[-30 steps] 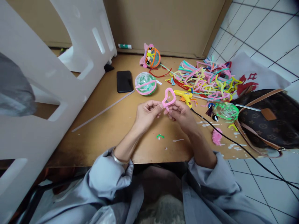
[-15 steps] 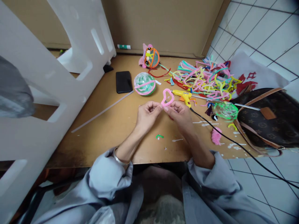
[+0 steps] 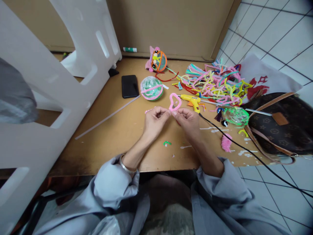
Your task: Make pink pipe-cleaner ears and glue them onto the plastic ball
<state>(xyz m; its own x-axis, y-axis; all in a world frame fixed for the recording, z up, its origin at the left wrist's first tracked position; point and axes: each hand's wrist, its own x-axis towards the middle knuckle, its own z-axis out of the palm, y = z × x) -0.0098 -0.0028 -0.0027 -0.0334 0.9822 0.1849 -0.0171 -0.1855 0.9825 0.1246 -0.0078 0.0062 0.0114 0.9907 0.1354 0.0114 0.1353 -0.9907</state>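
A pink pipe cleaner (image 3: 180, 103), bent into a heart-shaped loop, is pinched at its lower point by both hands. My left hand (image 3: 156, 121) grips it between thumb and fingers from the left. From the right, my right hand (image 3: 187, 121) pinches the same end, its thumb almost meeting the left one. Just beyond the loop lies a yellow glue gun (image 3: 192, 99), its nozzle close to the loop's right side. Behind my left hand sits a clear ball (image 3: 149, 83) with green inside and pink pipe cleaner strips across it.
A pile of colourful pipe cleaners (image 3: 215, 81) lies at the back right, beside a brown handbag (image 3: 278, 130). A decorated orange ball (image 3: 160, 61), a black phone (image 3: 129, 86) and a glue stick (image 3: 107, 117) lie on the table (image 3: 102, 150). A black cord (image 3: 234, 148) runs right. White plastic panel (image 3: 80, 42) at left.
Both hands stay almost still, holding the pink loop at its point. The loop has shifted very slightly; nothing else has visibly moved.
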